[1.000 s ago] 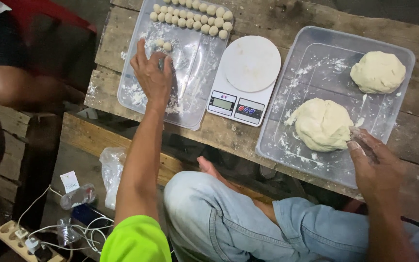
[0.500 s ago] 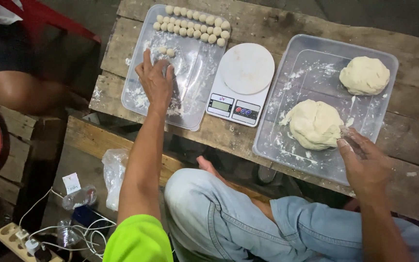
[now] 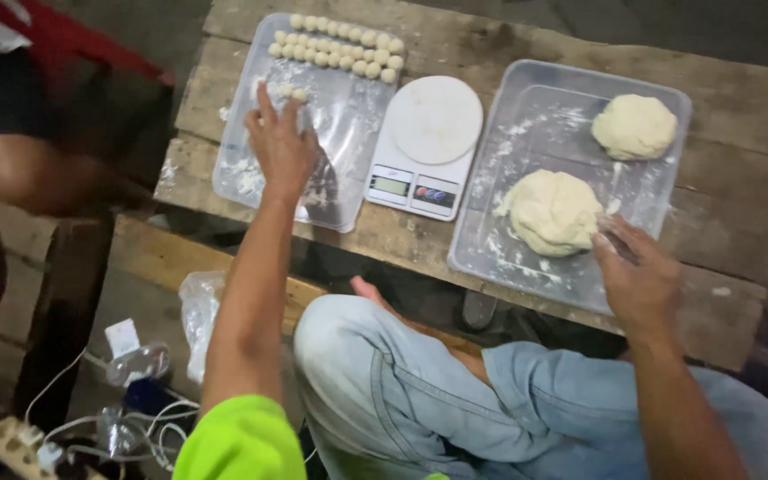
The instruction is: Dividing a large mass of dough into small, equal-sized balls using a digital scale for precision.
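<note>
My left hand point(image 3: 279, 147) lies over the left clear tray point(image 3: 251, 182), fingers spread, beside a few small dough balls point(image 3: 292, 92); whether it touches them I cannot tell. Two rows of small dough balls point(image 3: 340, 46) line that tray's far end. My right hand point(image 3: 637, 276) rests at the near edge of the right clear tray point(image 3: 535, 271), fingers closed around a small utensil point(image 3: 617, 242) that touches the large dough lump point(image 3: 551, 211). A second dough lump point(image 3: 635, 126) sits in the far corner.
A white digital kitchen scale point(image 3: 427, 142) stands between the trays on the rough wooden table point(image 3: 740, 222). Another person's arm point(image 3: 37, 173) is at the left. Below lie a plastic bag point(image 3: 197, 311), cables and a power strip point(image 3: 11, 440).
The view has shifted slightly. My left hand stays over the left tray by the small balls. My right hand has stayed at the near dough lump with the utensil.
</note>
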